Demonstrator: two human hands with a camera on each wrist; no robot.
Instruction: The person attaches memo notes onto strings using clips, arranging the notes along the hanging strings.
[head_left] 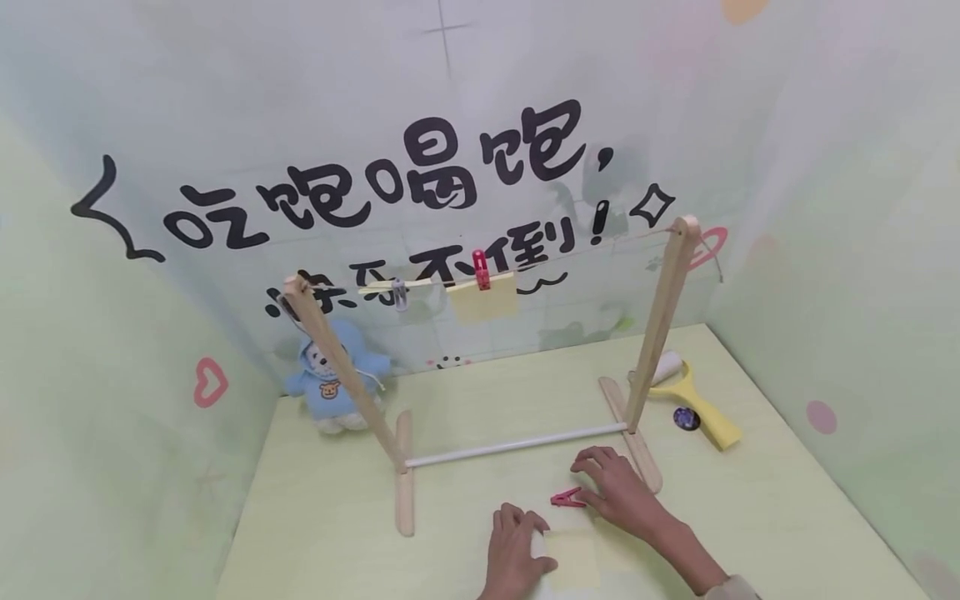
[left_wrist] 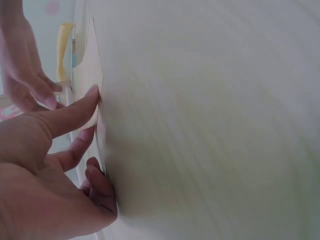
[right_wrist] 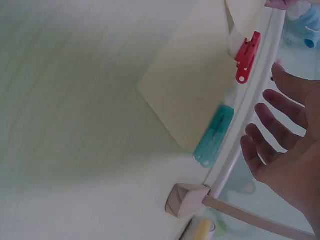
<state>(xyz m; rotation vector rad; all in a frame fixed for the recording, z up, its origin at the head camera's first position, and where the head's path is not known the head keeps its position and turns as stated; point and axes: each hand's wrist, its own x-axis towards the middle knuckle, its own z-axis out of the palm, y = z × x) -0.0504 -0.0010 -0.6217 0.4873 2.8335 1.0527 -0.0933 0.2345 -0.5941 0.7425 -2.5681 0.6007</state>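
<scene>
My left hand (head_left: 517, 550) is low at the front of the table, fingers bent and thumb at the edge of a pale yellow sticky note (head_left: 577, 560). In the left wrist view, thumb and forefinger pinch the edge of the note (left_wrist: 91, 65). My right hand (head_left: 618, 492) hovers with loosely bent, spread fingers, holding nothing. Near its thumb lies a red clothespin (head_left: 567, 497). The right wrist view shows that red clothespin (right_wrist: 247, 57) apart from the fingers, with a teal clip (right_wrist: 215, 135) beside the paper; the teal clip is hidden in the head view.
Behind the hands stands a wooden frame (head_left: 660, 325) with a string across its top. A red clip (head_left: 481, 268) and a grey clip (head_left: 400, 294) hold notes there. A blue plush toy (head_left: 333, 375) sits at left; a yellow-handled roller (head_left: 701, 404) and dark disc (head_left: 686, 418) lie right.
</scene>
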